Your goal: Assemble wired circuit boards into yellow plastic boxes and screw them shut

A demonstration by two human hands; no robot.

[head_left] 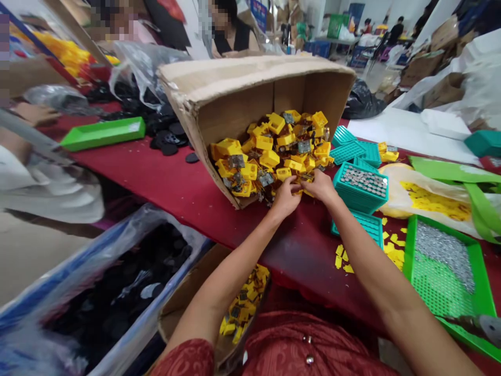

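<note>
A cardboard box [183,83] lies on its side on the red-covered table, its opening facing me. Inside is a heap of small yellow plastic housings [270,158] with wires and grey parts among them. My left hand [287,197] is at the heap's front edge, fingers bent and drawn together. Close beside it, my right hand [321,186] has its fingers curled toward the left fingertips. Whatever lies between the fingers of either hand is too small and hidden to make out. Just right of my right hand rises a stack of teal trays [362,193], the top one holding small round metal pieces.
At right, a green tray [485,271] holds small metal parts and a power tool; flat yellow pieces [393,256] lie nearby. Below stand a box of yellow housings [246,300] and a lined bin of black discs [117,297]. Another person [235,36] sits behind the box.
</note>
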